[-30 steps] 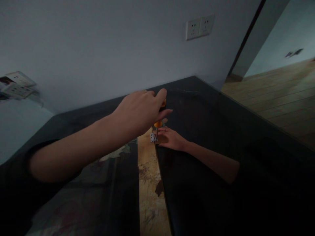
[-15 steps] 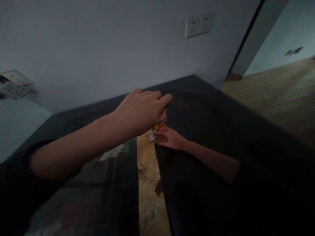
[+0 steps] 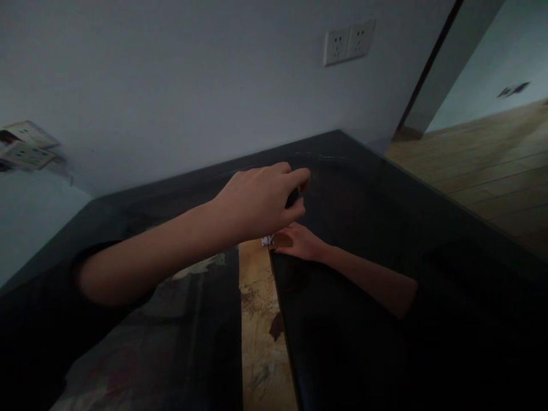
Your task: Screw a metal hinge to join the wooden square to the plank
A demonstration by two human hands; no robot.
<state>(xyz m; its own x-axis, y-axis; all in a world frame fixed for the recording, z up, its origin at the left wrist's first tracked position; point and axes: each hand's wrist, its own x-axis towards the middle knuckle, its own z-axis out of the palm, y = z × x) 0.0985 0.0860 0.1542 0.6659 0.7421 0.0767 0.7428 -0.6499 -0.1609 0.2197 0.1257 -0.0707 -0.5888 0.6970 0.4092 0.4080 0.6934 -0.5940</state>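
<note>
My left hand (image 3: 268, 197) is closed around the handle of a screwdriver (image 3: 292, 198). Only a dark part of that handle shows between thumb and fingers; its shaft and tip are hidden behind the hand. Just below is a small metal hinge (image 3: 266, 240) with holes, at the edge of a long wooden strip (image 3: 257, 274). From the other side my right hand (image 3: 302, 241) grips a small brown wooden piece (image 3: 282, 240) beside the hinge, thumb on the near side and fingers on the far side. My left hand partly covers the hinge's far end.
The strip lies across a dark tabletop (image 3: 351, 200), its surface worn and stained. Torn pale paper or peeling (image 3: 199, 267) lies left of it. A pale wall with a double socket (image 3: 349, 43) stands behind; another socket (image 3: 28, 145) is at left. Wooden flooring (image 3: 483, 165) shows at right.
My left hand has shifted slightly right and down and rotated, its thumb and forefinger further apart. The screwdriver's yellow handle end and shaft are now covered. My right hand stays in place.
</note>
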